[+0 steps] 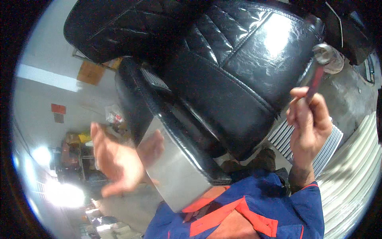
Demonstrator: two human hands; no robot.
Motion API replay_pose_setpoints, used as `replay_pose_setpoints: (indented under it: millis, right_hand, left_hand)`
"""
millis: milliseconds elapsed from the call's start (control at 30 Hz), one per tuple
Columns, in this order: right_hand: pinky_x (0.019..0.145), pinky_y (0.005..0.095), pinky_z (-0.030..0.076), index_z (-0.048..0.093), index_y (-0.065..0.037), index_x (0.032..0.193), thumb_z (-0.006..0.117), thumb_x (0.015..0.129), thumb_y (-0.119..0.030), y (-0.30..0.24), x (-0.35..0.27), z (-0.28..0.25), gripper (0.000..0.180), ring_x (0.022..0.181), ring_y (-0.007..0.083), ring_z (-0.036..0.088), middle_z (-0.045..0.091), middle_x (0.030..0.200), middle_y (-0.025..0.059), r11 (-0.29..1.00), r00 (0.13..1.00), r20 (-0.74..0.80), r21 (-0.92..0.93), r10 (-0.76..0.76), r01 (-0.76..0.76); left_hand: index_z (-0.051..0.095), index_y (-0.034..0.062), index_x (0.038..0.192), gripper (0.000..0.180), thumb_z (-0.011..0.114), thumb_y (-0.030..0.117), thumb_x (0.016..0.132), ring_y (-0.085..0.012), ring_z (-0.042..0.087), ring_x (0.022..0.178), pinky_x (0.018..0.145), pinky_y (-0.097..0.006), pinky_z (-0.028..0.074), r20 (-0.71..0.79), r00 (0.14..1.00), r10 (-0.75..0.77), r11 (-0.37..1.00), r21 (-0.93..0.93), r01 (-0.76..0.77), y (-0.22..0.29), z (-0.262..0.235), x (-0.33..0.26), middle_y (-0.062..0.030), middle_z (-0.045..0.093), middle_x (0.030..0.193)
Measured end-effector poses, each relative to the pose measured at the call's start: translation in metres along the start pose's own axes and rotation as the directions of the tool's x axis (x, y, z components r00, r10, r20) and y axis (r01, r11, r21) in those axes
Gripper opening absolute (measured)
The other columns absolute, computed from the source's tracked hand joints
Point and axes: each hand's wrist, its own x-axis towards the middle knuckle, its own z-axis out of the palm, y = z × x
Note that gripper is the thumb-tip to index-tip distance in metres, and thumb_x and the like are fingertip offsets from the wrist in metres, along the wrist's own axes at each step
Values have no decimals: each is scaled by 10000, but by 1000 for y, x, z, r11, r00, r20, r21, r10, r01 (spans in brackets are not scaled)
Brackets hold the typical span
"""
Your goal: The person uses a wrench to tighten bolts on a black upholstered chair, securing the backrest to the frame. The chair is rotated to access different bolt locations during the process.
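Blue clothing point(306, 215) with red-orange trim spreads along the lower edge, closest to the camera. Beyond it, the black padded seat point(238, 91), glossy and stitched in slanting lines, takes up the middle and top of the view. Pale ridged sheeting point(354, 167) curves along the right rim. A mirror-like metal panel point(175, 171) covers the left side of the seat, near the clothing. A grey ribbed panel point(329, 147) shows behind the right hand point(308, 127), whose fingers are closed round a red-handled tool. The left hand point(119, 163) is blurred and wide open, holding nothing visible; its reflection shows in the metal panel, but I cannot tell whether they touch. Smallest, the red-handled tool point(316, 77) points upward just beside the seat's right edge.
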Motion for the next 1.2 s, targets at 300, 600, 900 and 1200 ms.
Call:
replay_pose_setpoints:
  millis: [300,600,900,1200]
  right_hand:
    - [544,205,381,677,41,1219,600,1076,-102,34,39,-14,217,642,37,449,549,771,-12,943,977,-128,307,171,-125]
    - [552,197,337,717,5,1205,599,1082,-149,9,57,-13,230,626,24,441,554,735,-40,982,971,155,28,182,-188]
    - [611,298,455,752,-1,1105,642,1010,-140,-74,110,207,202,663,119,579,610,716,42,629,451,815,-142,-363,764]
    - [847,250,532,771,-25,1200,615,1024,-154,-117,48,232,269,948,104,693,766,1040,56,778,880,453,-497,-145,384]
  left_hand:
    - [601,-42,1343,902,874,561,730,-457,605,1326,1182,-602,321,715,675,-185,978,67,197,38,43,47,-288,669,1326]
    - [583,-32,1359,887,930,464,711,-429,570,1380,1196,-597,317,728,648,-225,974,143,177,52,34,57,-281,640,1393]
    - [643,-4,997,625,825,546,762,-354,618,968,925,-489,405,397,913,-96,995,36,89,35,62,30,-189,649,1007]
    - [693,8,782,632,708,637,842,-332,656,846,813,-454,472,224,974,19,987,-158,17,5,74,18,-149,663,847]
